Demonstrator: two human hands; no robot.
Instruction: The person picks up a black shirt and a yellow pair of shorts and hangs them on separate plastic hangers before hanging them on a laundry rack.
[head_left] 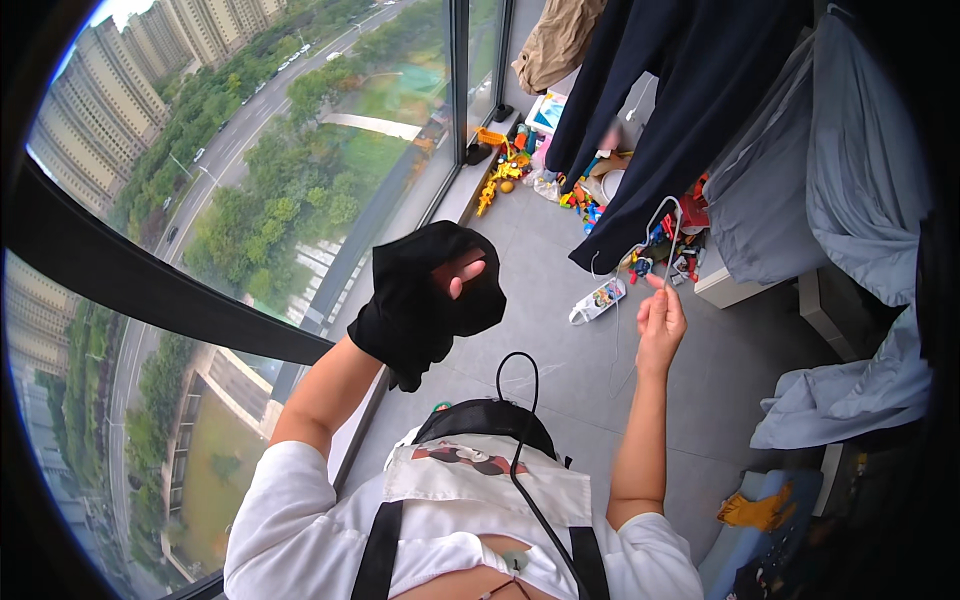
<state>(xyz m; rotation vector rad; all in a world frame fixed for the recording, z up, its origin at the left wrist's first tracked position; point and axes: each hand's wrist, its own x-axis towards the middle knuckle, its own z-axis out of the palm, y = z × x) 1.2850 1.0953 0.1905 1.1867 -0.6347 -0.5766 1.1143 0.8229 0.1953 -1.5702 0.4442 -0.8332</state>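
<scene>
My left hand (463, 277) is pushed inside a bunched black cloth garment (410, 290), with a couple of fingertips showing through an opening in it. The cloth wraps the hand down to the wrist and hides most of the fingers. To the right, my right hand (660, 325) pinches a thin white wire hanger (679, 222) between thumb and fingers. The hanger's bent upper end points up and away, and nothing hangs on it. Hanger and garment are apart.
Large windows (400, 150) run along my left. Dark trousers (690, 90) and grey-blue clothes (860, 160) hang ahead and right. Toys (510, 165) lie scattered on the grey floor (520, 250). A white patterned object (598, 301) lies nearer. At lower right is a yellow-brown cloth (755, 510).
</scene>
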